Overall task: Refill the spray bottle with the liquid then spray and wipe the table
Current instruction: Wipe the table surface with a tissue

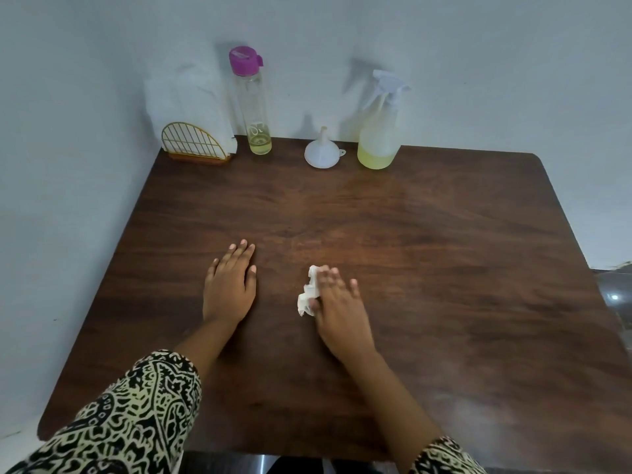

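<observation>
A dark wooden table fills the view. My right hand lies palm down near the middle, pressing a crumpled white tissue onto the wood; the tissue sticks out at the hand's left side. My left hand rests flat on the table, fingers spread, holding nothing. At the back stands the spray bottle, white trigger head on, with yellow liquid in its lower part. A white funnel sits upside down to its left. Further left is a tall clear bottle with a pink cap and a little yellow liquid.
A gold wire napkin holder with white tissues stands at the back left corner against the wall. Walls close in on the far and left sides. The table's right edge drops off to a dark floor.
</observation>
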Available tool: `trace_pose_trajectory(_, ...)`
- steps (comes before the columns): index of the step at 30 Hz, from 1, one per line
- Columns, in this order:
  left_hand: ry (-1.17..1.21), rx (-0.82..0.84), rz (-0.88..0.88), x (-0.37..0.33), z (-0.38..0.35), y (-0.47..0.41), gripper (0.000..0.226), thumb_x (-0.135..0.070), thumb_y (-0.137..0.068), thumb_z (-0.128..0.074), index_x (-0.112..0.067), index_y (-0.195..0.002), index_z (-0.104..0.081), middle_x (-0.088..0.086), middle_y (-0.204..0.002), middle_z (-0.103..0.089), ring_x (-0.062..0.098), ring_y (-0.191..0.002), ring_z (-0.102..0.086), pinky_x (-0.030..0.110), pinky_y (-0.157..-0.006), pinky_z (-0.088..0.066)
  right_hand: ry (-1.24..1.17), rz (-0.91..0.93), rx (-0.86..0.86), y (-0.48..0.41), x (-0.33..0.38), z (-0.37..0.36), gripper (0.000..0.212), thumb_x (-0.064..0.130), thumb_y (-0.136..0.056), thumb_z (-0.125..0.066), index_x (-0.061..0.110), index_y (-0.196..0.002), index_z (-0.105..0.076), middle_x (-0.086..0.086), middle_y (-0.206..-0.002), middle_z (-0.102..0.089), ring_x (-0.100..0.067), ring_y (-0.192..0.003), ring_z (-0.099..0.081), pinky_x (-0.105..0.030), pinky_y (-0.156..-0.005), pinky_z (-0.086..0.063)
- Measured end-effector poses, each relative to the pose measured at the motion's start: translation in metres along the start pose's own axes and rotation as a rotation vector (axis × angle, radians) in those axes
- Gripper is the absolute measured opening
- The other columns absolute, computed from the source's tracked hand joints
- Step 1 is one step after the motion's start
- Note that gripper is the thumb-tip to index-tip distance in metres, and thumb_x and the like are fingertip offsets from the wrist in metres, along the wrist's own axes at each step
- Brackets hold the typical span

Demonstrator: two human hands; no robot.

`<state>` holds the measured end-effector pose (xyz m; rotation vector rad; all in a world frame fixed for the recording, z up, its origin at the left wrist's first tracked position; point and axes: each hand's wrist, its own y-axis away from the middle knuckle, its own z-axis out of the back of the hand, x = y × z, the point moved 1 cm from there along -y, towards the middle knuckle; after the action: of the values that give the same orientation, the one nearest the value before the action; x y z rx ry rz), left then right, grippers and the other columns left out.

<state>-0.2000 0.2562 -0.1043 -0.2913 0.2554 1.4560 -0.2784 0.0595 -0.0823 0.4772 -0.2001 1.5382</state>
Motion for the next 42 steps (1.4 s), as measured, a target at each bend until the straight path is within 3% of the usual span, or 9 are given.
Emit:
trace_pose_trajectory(4, 0.016, -0.004, -0.011, 0.0, 0.0, -0.001, 0.045, -0.018, -0.096, -0.043, -0.016, -0.141, -0.048, 0.002, -0.15, -0.043, 0.019, -0.141, -0.035, 0.044, -0.112, -0.026, 0.131, 0.157, 0.135, 0.01, 0.059, -0.04, 0.077, 0.053, -0.092, -0.016, 0.002, -0.149, -0.022, -0.013, -0.157, -0.019, -0.026, -0.146, -0.015, -0.045, -0.114, -0.001)
trace_pose_trajectory(7, 0.061, -0.013, 0.002, 0.002, 0.001, 0.001, 0.044, -0.011, -0.096, -0.043, -0.016, -0.139, -0.05, 0.001, -0.149, -0.044, 0.018, -0.141, -0.035, 0.043, -0.113, -0.023, 0.253, 0.155, 0.067, 0.014, 0.049, -0.04, 0.076, 0.061, -0.091, -0.025, 0.008, -0.144, -0.039, -0.006, -0.15, -0.04, -0.02, -0.14, -0.035, -0.043, -0.111, -0.018)
trace_pose_trajectory(14, 0.018, -0.029, 0.067, -0.004, 0.005, 0.004, 0.045, -0.011, -0.097, -0.042, -0.018, -0.142, -0.047, -0.002, -0.152, -0.04, 0.014, -0.143, -0.031, 0.045, -0.115, -0.019, 0.166, -0.255, -0.09, 0.008, 0.005, -0.014, 0.091, 0.067, -0.086, -0.01, 0.004, -0.151, -0.012, -0.013, -0.158, -0.017, -0.026, -0.147, -0.014, -0.041, -0.117, -0.003)
trace_pose_trajectory(20, 0.094, -0.048, 0.064, 0.004, 0.004, 0.004, 0.047, -0.004, -0.094, -0.044, -0.017, -0.138, -0.052, 0.0, -0.149, -0.044, 0.015, -0.141, -0.035, 0.044, -0.114, -0.02, 0.233, 0.158, 0.002, 0.035, 0.06, -0.049, 0.077, 0.063, -0.088, -0.031, 0.009, -0.143, -0.043, -0.004, -0.149, -0.042, -0.017, -0.138, -0.039, -0.042, -0.115, -0.018)
trace_pose_trajectory(25, 0.06, -0.054, 0.061, -0.001, 0.006, 0.005, 0.046, -0.004, -0.095, -0.043, -0.017, -0.138, -0.052, 0.0, -0.149, -0.044, 0.015, -0.141, -0.034, 0.044, -0.114, -0.021, 0.339, -0.241, -0.172, 0.059, -0.05, -0.011, 0.085, 0.066, -0.091, -0.011, 0.006, -0.148, -0.028, -0.01, -0.152, -0.035, -0.024, -0.142, -0.032, -0.042, -0.114, -0.008)
trace_pose_trajectory(28, 0.036, -0.05, 0.056, -0.003, 0.007, 0.007, 0.046, -0.005, -0.095, -0.042, -0.017, -0.139, -0.05, 0.001, -0.15, -0.043, 0.015, -0.141, -0.034, 0.044, -0.114, -0.021, 0.263, -0.408, -0.2, 0.056, -0.047, -0.01, 0.09, 0.068, -0.09, -0.011, -0.001, -0.147, -0.024, -0.017, -0.151, -0.035, -0.029, -0.142, -0.03, -0.044, -0.114, -0.007)
trace_pose_trajectory(31, 0.033, -0.048, 0.065, -0.004, 0.007, 0.01, 0.046, -0.006, -0.095, -0.042, -0.017, -0.14, -0.049, 0.0, -0.15, -0.042, 0.015, -0.142, -0.033, 0.044, -0.114, -0.021, 0.187, -0.216, -0.184, 0.052, 0.014, -0.037, 0.087, 0.066, -0.089, -0.025, 0.001, -0.147, -0.029, -0.015, -0.152, -0.033, -0.029, -0.142, -0.03, -0.043, -0.114, -0.01)
trace_pose_trajectory(35, -0.004, -0.034, 0.069, -0.004, 0.007, 0.014, 0.046, -0.01, -0.096, -0.041, -0.018, -0.142, -0.047, -0.002, -0.152, -0.04, 0.014, -0.143, -0.031, 0.046, -0.114, -0.02, 0.225, -0.002, -0.094, 0.055, 0.04, -0.048, 0.082, 0.066, -0.093, -0.015, 0.007, -0.144, -0.038, -0.008, -0.148, -0.042, -0.02, -0.139, -0.037, -0.043, -0.114, -0.011)
trace_pose_trajectory(42, -0.083, -0.042, 0.143, -0.005, 0.006, 0.017, 0.046, -0.018, -0.098, -0.041, -0.019, -0.144, -0.043, -0.002, -0.154, -0.037, 0.015, -0.144, -0.027, 0.052, -0.115, -0.013, 0.223, -0.469, -0.172, 0.034, -0.091, 0.014, 0.089, 0.067, -0.087, -0.013, 0.007, -0.152, -0.014, -0.01, -0.158, -0.022, -0.022, -0.147, -0.017, -0.05, -0.117, -0.005)
